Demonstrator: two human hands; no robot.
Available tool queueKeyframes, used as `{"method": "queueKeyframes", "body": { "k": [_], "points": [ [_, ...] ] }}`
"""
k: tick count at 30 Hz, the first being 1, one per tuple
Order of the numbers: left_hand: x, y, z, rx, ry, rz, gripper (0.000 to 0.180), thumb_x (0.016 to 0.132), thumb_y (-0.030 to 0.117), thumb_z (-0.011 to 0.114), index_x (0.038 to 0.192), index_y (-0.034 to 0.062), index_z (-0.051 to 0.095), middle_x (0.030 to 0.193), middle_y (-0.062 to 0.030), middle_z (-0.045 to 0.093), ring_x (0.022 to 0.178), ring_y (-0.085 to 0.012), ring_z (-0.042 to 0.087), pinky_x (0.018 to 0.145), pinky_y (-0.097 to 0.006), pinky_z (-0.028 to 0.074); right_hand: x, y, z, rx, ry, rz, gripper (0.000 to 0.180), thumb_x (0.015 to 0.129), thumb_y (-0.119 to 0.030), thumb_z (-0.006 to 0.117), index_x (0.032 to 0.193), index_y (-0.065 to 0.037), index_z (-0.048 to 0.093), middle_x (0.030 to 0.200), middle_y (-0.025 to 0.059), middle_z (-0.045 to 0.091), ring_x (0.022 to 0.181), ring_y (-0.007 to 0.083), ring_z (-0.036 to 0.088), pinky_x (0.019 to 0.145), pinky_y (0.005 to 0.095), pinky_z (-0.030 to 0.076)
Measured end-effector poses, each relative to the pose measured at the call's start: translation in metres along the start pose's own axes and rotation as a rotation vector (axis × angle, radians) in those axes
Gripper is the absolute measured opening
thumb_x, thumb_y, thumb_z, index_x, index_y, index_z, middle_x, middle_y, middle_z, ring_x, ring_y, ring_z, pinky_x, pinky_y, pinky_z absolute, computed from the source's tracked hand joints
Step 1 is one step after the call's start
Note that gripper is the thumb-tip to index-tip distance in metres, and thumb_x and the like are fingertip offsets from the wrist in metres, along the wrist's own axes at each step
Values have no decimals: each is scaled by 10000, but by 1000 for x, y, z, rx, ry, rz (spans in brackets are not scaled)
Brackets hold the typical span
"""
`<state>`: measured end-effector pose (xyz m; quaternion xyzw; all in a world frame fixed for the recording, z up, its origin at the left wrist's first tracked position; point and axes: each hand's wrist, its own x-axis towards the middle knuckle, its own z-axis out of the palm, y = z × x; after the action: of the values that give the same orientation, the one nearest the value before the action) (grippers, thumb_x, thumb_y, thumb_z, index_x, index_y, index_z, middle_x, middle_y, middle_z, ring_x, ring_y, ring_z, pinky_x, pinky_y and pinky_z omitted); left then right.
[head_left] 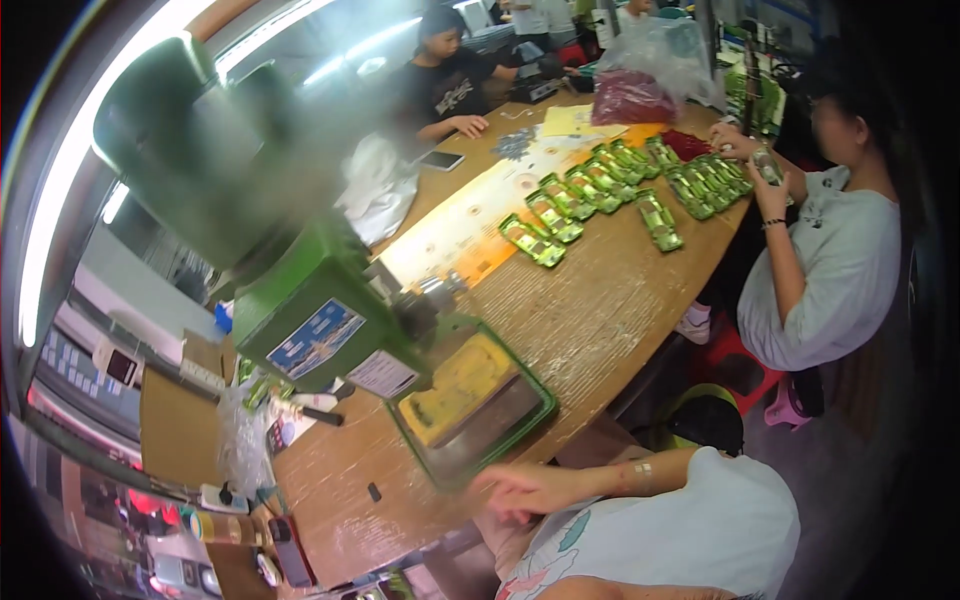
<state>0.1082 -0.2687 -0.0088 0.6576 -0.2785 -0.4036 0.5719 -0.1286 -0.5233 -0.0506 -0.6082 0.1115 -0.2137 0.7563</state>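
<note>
My right hand (530, 490) reaches leftward with its fingers stretched and slightly blurred, holding nothing that I can see. It is just off the near corner of a green-rimmed tray (540, 412), which holds a yellow slab (460, 385) with a worn, uneven surface. Above the tray stands a big green machine (300, 300); its upper part looks hazy. Part of my left arm (600, 588) shows at the lower edge, but the left hand lies outside the picture. A small black piece (375, 491) rests on the wooden table (590, 345) left of my right hand.
Green packets (600, 185) lie in rows across the table on orange-and-white sheets (450, 235). At right, a co-worker (820, 250) holds one packet. Another person (450, 80) sits opposite, by a phone (442, 160). A clear bag with dark red contents (635, 95) stands behind.
</note>
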Motion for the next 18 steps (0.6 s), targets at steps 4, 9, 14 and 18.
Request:
{"method": "queueKeyframes", "body": {
  "k": [4, 9, 14, 18],
  "points": [
    [50, 64, 72, 1031, -615, 251, 273, 791, 166, 612, 1017, 15, 592, 994, -162, 575, 914, -288, 552, 777, -347, 440, 31, 7, 18, -57, -212, 84, 330, 951, -310, 405, 1153, -54, 460, 890, 21, 535, 770, 79, 508, 620, 229, 427],
    [78, 35, 125, 923, -531, 637, 80, 650, 92, 605, 699, 38, 572, 725, -192, 464, 753, -369, 436, 656, -465, 362, 25, -9, -5, -37, -113, 17, 284, 949, -276, 397, 1095, -54, 498, 713, 31, 504, 441, 87, 452, 389, 213, 353],
    [86, 23, 130, 993, -437, 754, 306, 665, 159, 690, 930, 38, 597, 976, -195, 477, 922, -383, 458, 796, -474, 390, 10, -6, -17, -51, -24, 91, 261, 921, -220, 431, 1107, -48, 495, 727, 36, 514, 484, 83, 475, 450, 207, 410],
    [82, 41, 131, 873, -154, 760, 555, 659, 225, 759, 1128, 29, 536, 1285, -198, 337, 1074, -378, 421, 915, -446, 375, 15, -7, -19, 201, 13, 96, 258, 900, -133, 419, 1133, -52, 495, 773, 35, 529, 564, 83, 508, 517, 212, 459]
  ]
}}
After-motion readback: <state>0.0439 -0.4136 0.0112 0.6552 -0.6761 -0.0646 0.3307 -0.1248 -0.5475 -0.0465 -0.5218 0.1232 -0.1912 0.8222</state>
